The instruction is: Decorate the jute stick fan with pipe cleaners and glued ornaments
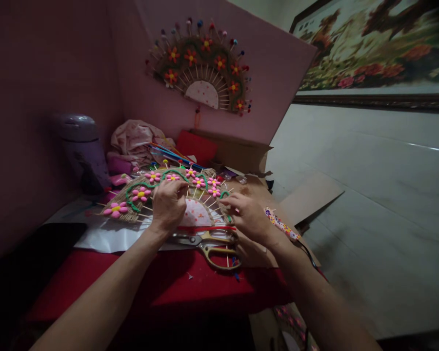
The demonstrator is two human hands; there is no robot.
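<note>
A handmade fan (122,197) of woven twine, with pink flowers, a wavy green trim and thin sticks, lies on a white sheet (100,239). Over its middle is my left hand (169,202), the thumb and fingers pinched together; whatever they hold is hidden. My right hand (250,214) reaches to the fan's right side, its fingers loosely bent and slightly apart, close to the end of the green trim (224,194). Below the fan's spotted white half-circle (195,213), gold-handled scissors (219,251) lie beside a red strip (205,228).
A similar finished fan (201,70) hangs on a pink board (270,63) behind. At the left stands a purple flask (84,151). Crumpled pink cloth (137,136), a red piece (195,146) and cardboard (237,151) crowd the back. The table has a red cloth (157,287).
</note>
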